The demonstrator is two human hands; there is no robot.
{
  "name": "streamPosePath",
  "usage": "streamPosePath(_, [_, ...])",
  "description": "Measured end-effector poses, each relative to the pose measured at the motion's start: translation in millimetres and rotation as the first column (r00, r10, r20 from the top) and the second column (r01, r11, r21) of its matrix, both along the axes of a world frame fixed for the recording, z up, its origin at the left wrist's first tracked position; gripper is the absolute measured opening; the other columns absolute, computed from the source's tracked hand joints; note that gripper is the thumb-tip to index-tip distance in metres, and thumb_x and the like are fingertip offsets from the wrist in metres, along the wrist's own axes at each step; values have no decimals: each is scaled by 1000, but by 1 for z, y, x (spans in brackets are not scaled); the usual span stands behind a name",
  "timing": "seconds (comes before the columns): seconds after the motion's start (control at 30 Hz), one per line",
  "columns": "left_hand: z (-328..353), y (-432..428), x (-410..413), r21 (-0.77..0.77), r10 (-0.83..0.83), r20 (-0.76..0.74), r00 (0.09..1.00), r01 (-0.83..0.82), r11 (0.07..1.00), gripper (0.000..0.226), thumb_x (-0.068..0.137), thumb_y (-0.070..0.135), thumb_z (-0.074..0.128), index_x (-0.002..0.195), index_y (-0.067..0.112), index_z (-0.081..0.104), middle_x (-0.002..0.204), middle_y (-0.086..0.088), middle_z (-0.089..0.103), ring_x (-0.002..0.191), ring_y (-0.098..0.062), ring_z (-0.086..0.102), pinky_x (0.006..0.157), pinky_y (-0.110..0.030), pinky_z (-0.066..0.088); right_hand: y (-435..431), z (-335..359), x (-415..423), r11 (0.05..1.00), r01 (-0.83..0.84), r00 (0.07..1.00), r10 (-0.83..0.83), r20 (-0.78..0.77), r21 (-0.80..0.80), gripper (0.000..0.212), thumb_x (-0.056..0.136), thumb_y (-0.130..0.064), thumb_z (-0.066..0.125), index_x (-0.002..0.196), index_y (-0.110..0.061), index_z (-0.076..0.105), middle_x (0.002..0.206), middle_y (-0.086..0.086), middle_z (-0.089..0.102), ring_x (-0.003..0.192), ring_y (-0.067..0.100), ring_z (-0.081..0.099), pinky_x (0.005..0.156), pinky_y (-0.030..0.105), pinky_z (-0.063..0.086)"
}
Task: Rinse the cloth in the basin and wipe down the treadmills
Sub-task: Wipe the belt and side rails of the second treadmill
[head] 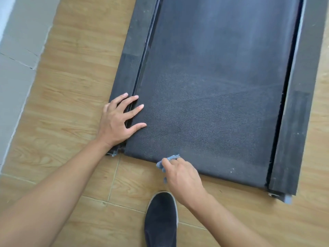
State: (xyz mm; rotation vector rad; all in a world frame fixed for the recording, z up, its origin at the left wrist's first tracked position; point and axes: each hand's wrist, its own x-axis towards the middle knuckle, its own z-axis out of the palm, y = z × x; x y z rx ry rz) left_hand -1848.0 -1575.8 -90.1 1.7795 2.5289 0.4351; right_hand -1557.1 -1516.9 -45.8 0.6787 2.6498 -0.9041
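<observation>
The right hand (181, 173) gripped the bunched cloth (169, 160), soft, limp and best held wadded, at the belt's (213, 104) near edge, while the left hand (119, 120) pressed flat, fingers spread, on the side rail (130, 56).

The left hand (118, 120) lay flat, palm down, fingers (135, 109) straight and spread, forearm reaching forward. The right hand (181, 177) was curled, knuckles up, bunching the cloth (171, 157) in its fingers.
</observation>
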Motion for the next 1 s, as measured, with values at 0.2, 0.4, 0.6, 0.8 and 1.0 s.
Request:
streamPosePath(0.2, [-2, 0, 3, 9, 6, 6, 1000, -6, 1000, 57, 92, 67, 71, 139, 35, 70, 159, 6, 54, 150, -27, 44, 108, -47, 39, 83, -11, -37, 965, 179, 983, -182, 1, 191, 22, 96, -31, 66, 102, -20, 49, 80, -1, 49, 74, 27, 44, 65, 35, 28])
streamPosePath(0.4, [1, 0, 9, -16, 21, 31, 999, -20, 1000, 57, 94, 65, 67, 140, 32, 70, 160, 4, 52, 153, -28, 41, 108, -46, 38, 0, 6, 27, 987, 149, 989, -149, -7, 59, 45, 72, -27, 82, 96, -29, 44, 76, -5, 64, 71, 24, 61, 57, 34, 36])
streamPosePath(0.6, [1, 2, 11, -6, 27, 16, 1000, -26, 1000, 57, 95, 65, 65, 140, 31, 70, 161, 4, 52, 154, -28, 41, 109, -48, 38, 85, -4, -17, 937, 324, 946, -325, -16, 131, 25, 94, -21, 64, 92, -23, 39, 79, 4, 53, 79, 36, 57, 66, 39, 30])
streamPosePath(0.8, [2, 3, 13, 11, 26, 19, 999, -26, 1000, 56, 94, 63, 67, 138, 28, 72, 159, 2, 53, 152, -30, 43, 107, -46, 38, 17, 1, 47, 934, 348, 937, -347, -22, 80, 22, 88, -30, 64, 96, -31, 43, 80, -5, 63, 76, 28, 59, 62, 35, 28])
streamPosePath(1.0, [2, 6, 13, 1, 20, 12, 1000, -20, 1000, 56, 96, 62, 68, 139, 28, 71, 160, 1, 53, 151, -32, 44, 107, -47, 39, 93, -17, 6, 884, 399, 914, -405, -26, 246, 30, 89, -24, 70, 89, -26, 40, 80, 0, 60, 76, 32, 58, 64, 38, 26])
